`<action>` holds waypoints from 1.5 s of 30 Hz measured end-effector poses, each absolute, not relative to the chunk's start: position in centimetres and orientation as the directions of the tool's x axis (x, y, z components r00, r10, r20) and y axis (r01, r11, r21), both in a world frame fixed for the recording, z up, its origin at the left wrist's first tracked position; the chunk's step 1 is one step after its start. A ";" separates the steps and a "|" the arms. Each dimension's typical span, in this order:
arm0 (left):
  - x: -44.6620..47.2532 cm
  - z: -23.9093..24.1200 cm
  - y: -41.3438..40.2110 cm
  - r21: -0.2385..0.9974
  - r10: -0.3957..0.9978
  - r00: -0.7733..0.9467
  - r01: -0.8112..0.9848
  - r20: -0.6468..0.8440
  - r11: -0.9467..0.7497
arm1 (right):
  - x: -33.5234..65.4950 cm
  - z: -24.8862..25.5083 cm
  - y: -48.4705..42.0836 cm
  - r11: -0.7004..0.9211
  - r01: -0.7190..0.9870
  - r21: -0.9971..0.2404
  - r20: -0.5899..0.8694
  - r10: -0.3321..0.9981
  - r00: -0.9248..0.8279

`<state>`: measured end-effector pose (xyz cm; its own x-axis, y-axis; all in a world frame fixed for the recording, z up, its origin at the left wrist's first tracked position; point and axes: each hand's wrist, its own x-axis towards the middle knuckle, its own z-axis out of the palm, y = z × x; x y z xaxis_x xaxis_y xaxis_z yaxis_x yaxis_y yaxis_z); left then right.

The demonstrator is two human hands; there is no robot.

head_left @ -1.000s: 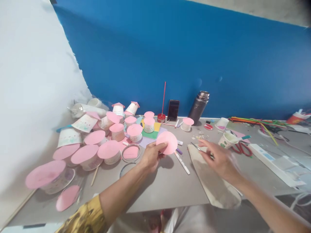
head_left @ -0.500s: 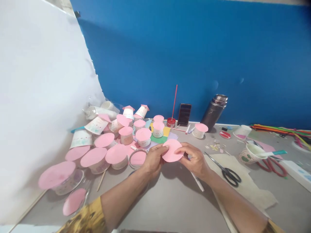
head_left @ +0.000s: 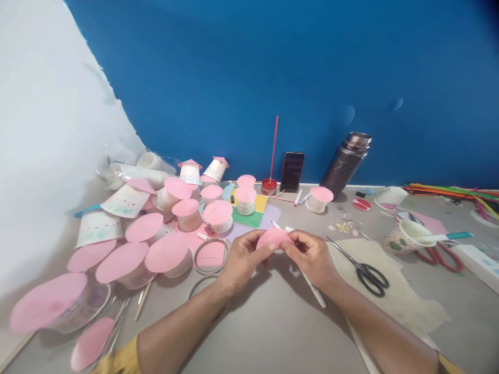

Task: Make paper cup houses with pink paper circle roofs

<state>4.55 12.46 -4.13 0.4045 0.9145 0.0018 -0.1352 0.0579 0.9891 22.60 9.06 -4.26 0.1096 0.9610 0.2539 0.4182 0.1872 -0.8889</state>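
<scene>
My left hand [head_left: 241,259] and my right hand [head_left: 312,255] meet over the grey table [head_left: 265,327] and both pinch a pink paper circle [head_left: 272,239], which curves between the fingertips. A white pen [head_left: 312,285] lies on the table under my right hand. Black-handled scissors [head_left: 362,267] rest on a beige cloth [head_left: 393,291] just right of my right hand, untouched.
Several paper cups topped with pink discs [head_left: 167,252] crowd the left side, with two wire rings [head_left: 210,254] near my left hand. Along the blue wall stand a red straw in a pot [head_left: 270,184], a phone [head_left: 292,171] and a flask [head_left: 345,163]. Red scissors [head_left: 440,257] and a cup [head_left: 405,236] lie right.
My right hand left the scissors on the cloth and came to the pink circle. Both hands now hold it, and it has gone from flat to curved.
</scene>
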 end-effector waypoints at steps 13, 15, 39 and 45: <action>4.9 -4.0 12.0 0.990 0.933 0.346 -0.056 -0.100 0.127 | 22.2 -4.8 8.8 0.079 0.395 -0.915 0.151 0.976 0.155; 4.9 -3.9 11.9 0.989 0.931 0.349 -0.058 -0.106 0.134 | 22.2 -4.6 8.7 0.100 0.410 -0.906 0.164 0.978 0.125; 5.0 -4.2 12.0 0.988 0.939 0.315 -0.016 -0.138 0.151 | 22.0 -4.5 8.7 0.111 0.471 -0.875 0.169 0.982 0.084; 4.9 -3.9 12.1 0.986 0.945 0.290 -0.024 -0.151 0.165 | 22.2 -4.3 8.7 0.049 0.323 -0.945 0.075 0.995 0.068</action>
